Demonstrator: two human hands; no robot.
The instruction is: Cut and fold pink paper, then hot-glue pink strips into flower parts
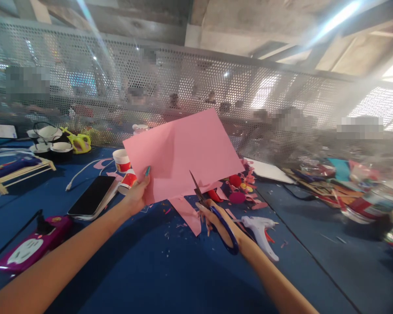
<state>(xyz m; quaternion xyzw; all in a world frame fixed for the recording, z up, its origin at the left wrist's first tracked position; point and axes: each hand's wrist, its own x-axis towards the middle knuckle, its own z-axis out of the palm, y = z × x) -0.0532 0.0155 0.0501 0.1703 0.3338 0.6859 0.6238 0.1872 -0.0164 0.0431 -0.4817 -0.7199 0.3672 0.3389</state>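
A large sheet of pink paper [190, 148] is held up above the table, tilted, by its lower left part. My left hand [139, 194] pinches it there, with the thumb on the near face. My right hand [214, 218] grips scissors [227, 237] with dark blue handles. Their blades [198, 185] are slightly apart and point up in front of the sheet's lower edge; whether they touch the paper I cannot tell. Below the sheet lies a pink paper strip [188, 213]. A white glue gun [260, 231] rests just right of my right hand.
On the left are a phone [91, 196], a purple power strip [36, 246], paper cups [121, 159] and a small wooden-stick frame [19, 172]. Pink and red scraps [239, 187] lie behind the scissors. Jars [373, 200] and materials crowd the right. A perforated metal screen [118, 74] stands behind.
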